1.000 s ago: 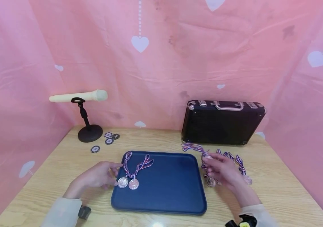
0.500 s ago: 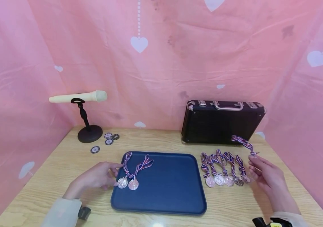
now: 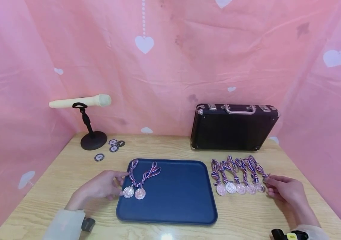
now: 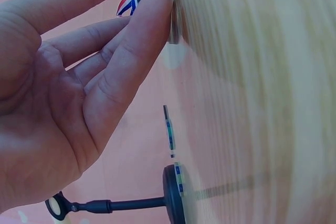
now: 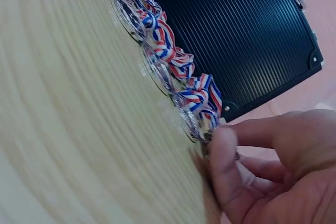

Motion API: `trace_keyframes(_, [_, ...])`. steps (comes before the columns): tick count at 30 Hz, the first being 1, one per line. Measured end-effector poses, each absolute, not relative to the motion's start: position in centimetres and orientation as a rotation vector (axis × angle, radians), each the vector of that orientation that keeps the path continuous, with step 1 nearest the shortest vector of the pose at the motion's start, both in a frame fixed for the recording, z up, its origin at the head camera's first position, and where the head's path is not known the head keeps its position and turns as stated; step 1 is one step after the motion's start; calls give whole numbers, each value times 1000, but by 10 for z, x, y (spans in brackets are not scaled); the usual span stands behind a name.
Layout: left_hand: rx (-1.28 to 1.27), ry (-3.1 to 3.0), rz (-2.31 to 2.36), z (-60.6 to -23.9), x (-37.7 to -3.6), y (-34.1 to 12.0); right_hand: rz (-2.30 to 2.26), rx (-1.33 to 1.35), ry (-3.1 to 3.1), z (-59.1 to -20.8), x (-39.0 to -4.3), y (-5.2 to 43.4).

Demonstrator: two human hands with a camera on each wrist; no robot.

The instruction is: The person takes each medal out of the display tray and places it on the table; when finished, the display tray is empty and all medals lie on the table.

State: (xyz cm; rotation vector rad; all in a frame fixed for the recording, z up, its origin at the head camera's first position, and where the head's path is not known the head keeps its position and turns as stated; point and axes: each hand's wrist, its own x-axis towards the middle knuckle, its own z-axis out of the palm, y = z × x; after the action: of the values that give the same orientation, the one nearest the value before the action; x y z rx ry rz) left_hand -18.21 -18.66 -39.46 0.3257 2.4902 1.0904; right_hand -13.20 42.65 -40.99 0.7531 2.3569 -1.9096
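Observation:
My left hand (image 3: 100, 186) rests at the left edge of a blue tray (image 3: 176, 196), its index finger and thumb touching the rim. On the tray's left side lie two medals, a silver one (image 3: 128, 192) and a pinkish one (image 3: 140, 193), with striped ribbons. Right of the tray, several medals (image 3: 230, 187) lie side by side with red, white and blue ribbons pointing away from me. At the right end of that row my right hand (image 3: 288, 192) pinches another medal (image 5: 206, 136) low over the table; fingers mostly hide its disc, and its ribbon (image 3: 258, 166) reaches left across the neighbouring ribbons.
A black case (image 3: 233, 130) with a metal handle stands behind the row of medals. At the back left, a white microphone (image 3: 80, 101) sits on a black stand (image 3: 94, 140), with several poker chips (image 3: 99, 157) beside it. A pink curtain (image 3: 170, 83) surrounds the wooden table (image 3: 158, 146).
My right hand has carried the medal from near the tray to the right end of the row, then lowered it toward the table. The left hand has stayed at the tray.

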Motion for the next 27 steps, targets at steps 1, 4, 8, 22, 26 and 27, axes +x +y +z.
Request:
trace_keyframes(1, [326,2490,1090,-394,-182,-187,-1876,727,2383,-410,-132,427])
trace_keyframes(4, [320,2488,1093,-394,-182,-187,-1758,667,2469,-408,-132,428])
trace_keyframes(8, [301,2495,1076,-394,-182,-187,-1609,621,2567,-406,-132,429])
trace_keyframes(22, [338,2491,1090,-395,-183,-189,-1169,563,2847,-405,-125,432])
trace_keyframes(26, [349,2486,1099,-395,-183,-189,-1154,547,2847,-404,-124,433])
trace_keyframes(27, [348,2484,1100,-395,-183,-189,-1154,541,2845,-404,-124,432])
